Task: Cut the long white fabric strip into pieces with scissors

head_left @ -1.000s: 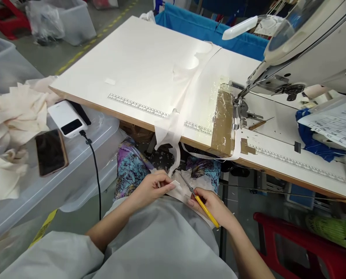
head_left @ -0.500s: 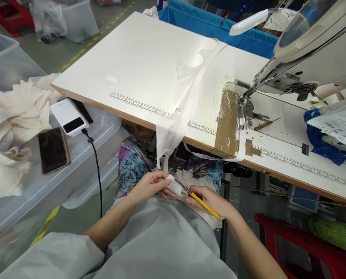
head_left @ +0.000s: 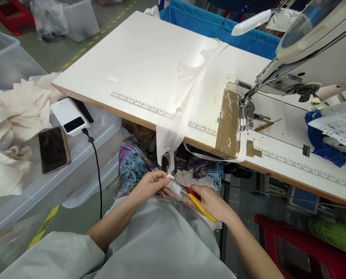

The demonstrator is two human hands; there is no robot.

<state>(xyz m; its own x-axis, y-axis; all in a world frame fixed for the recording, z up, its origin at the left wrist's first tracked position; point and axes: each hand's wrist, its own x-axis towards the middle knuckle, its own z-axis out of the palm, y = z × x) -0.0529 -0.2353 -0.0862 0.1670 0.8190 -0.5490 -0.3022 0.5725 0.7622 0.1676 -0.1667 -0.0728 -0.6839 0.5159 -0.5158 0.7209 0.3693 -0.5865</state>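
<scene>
White piece [head_left: 175, 188], quantity one, is located above the lap, in front of the bench [head_left: 149, 46]. Two hands are engaged. On the left hand [head_left: 154, 186], the thumb and fingers are pressed together with no gap, pinching the upper left edge of the piece. On the right hand [head_left: 209, 199], the fingers are curled around the handles of one pair of scissors [head_left: 202, 209]. Two handles are visible, one yellow and one red, slightly spread. The blades point toward the left hand and lie at the piece; whether they are cutting cannot be told.

The bench carries one sewing machine [head_left: 315, 73], one long white fabric strip [head_left: 170, 133] hanging over the front edge, one small white scrap [head_left: 113, 78], one pointed tool [head_left: 264, 126] with a wooden handle, and three visible lengths of ruler scale [head_left: 141, 103].

To the left, one phone [head_left: 53, 150] and one white device [head_left: 70, 116] with one black cable [head_left: 97, 166] rest on a translucent bin [head_left: 109, 126], beside a heap of cream fabric [head_left: 19, 108].
</scene>
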